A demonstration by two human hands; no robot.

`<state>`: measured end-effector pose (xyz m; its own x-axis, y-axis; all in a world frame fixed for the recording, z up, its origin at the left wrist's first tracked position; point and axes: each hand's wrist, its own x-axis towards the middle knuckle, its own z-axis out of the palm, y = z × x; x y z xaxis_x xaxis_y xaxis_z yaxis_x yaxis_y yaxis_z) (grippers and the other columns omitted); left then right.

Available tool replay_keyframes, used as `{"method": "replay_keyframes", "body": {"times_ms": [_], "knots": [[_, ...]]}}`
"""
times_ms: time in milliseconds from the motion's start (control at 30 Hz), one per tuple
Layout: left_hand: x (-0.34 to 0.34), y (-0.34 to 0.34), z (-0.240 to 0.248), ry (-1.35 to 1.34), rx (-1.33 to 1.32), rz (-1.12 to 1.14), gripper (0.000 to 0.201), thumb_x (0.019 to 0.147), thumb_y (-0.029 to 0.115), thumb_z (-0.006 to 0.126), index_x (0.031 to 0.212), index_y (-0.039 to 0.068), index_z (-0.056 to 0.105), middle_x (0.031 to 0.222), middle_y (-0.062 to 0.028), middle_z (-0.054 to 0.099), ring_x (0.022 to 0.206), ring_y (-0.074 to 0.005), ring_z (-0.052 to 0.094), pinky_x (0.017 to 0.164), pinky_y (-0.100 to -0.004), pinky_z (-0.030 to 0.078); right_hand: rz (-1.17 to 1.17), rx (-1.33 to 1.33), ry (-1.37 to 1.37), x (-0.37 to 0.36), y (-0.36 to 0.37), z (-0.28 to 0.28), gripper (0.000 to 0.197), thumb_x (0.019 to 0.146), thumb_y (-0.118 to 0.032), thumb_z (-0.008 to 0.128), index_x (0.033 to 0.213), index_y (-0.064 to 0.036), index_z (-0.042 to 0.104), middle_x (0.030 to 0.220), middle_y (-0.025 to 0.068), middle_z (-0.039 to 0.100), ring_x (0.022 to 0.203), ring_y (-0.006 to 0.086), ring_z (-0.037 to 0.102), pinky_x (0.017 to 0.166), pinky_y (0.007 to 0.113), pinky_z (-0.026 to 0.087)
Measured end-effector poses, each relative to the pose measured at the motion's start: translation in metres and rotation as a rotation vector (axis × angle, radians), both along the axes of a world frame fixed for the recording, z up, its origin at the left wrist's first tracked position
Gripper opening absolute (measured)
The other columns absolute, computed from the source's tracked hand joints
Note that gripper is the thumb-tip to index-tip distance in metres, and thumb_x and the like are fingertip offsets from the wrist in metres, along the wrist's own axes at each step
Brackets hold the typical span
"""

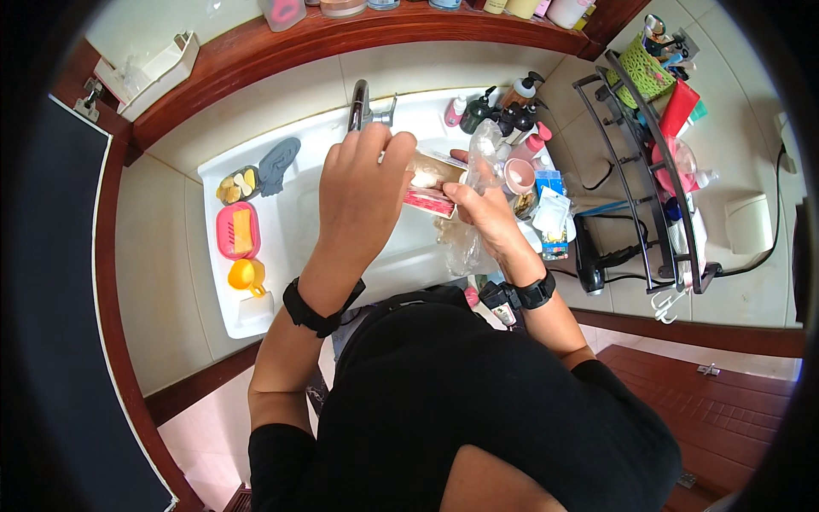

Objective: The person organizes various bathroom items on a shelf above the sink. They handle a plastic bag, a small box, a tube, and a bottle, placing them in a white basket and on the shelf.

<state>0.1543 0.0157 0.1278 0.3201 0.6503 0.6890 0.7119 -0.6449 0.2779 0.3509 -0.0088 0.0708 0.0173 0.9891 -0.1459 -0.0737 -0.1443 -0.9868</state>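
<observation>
Over the white sink, my right hand grips a small open box with its thumb on the near side. White pieces and a pink-red patch show in the box. A crumpled clear plastic bag hangs against my right hand, and part of it rises above the fingers. My left hand is back-up at the box's left side, below the faucet. Its fingers are curled, and their tips and whatever they hold are hidden behind the hand.
Left on the sink rim are a pink soap dish, a yellow cup and a grey cloth-like piece. Pump bottles crowd the right corner. A black rack and hair dryer stand right; a wooden shelf runs behind.
</observation>
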Motion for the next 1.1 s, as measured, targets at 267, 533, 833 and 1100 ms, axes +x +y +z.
{"method": "replay_keyframes", "body": {"times_ms": [267, 533, 833, 1100], "knots": [[-0.004, -0.004, -0.014, -0.071, 0.046, -0.113, 0.02, 0.08, 0.002, 0.072, 0.099, 0.007, 0.067, 0.082, -0.0061, 0.055, 0.077, -0.0264, 0.058, 0.068, -0.038, 0.049, 0.001, -0.047, 0.038, 0.006, -0.001, 0.006, 0.078, 0.082, -0.025, 0.075, 0.148, 0.0, 0.041, 0.11, 0.0073, 0.058, 0.085, 0.0107, 0.052, 0.067, 0.025, 0.042], [-0.019, -0.019, -0.009, -0.264, -0.168, -0.382, 0.013, 0.085, -0.002, 0.07, 0.097, 0.004, 0.067, 0.105, -0.0081, 0.073, 0.092, -0.028, 0.067, 0.078, -0.035, 0.054, 0.013, -0.007, 0.124, 0.015, -0.003, 0.009, 0.078, 0.084, -0.027, 0.076, 0.148, -0.0018, 0.041, 0.09, -0.0018, 0.052, 0.066, 0.0049, 0.042, 0.057, 0.022, 0.032], [-0.013, -0.014, -0.021, -0.852, -0.596, -0.403, 0.008, 0.111, 0.015, 0.044, 0.112, 0.008, 0.045, 0.124, -0.0178, 0.07, 0.108, -0.02, 0.067, 0.095, -0.0334, 0.053, 0.028, -0.079, 0.2, 0.015, 0.002, -0.009, 0.077, 0.087, -0.039, 0.079, 0.145, -0.0018, 0.043, 0.088, -0.0029, 0.053, 0.06, 0.0038, 0.038, 0.052, 0.022, 0.028], [-0.008, 0.007, -0.02, -1.324, -0.832, -0.382, 0.015, 0.106, 0.011, 0.052, 0.117, 0.005, 0.043, 0.114, -0.0175, 0.071, 0.1, -0.0174, 0.069, 0.082, -0.03, 0.058, -0.018, -0.096, 0.1, 0.005, 0.003, -0.005, 0.071, 0.088, -0.044, 0.078, 0.138, -0.0028, 0.048, 0.09, -0.0034, 0.055, 0.06, 0.0026, 0.038, 0.05, 0.022, 0.027]]}}
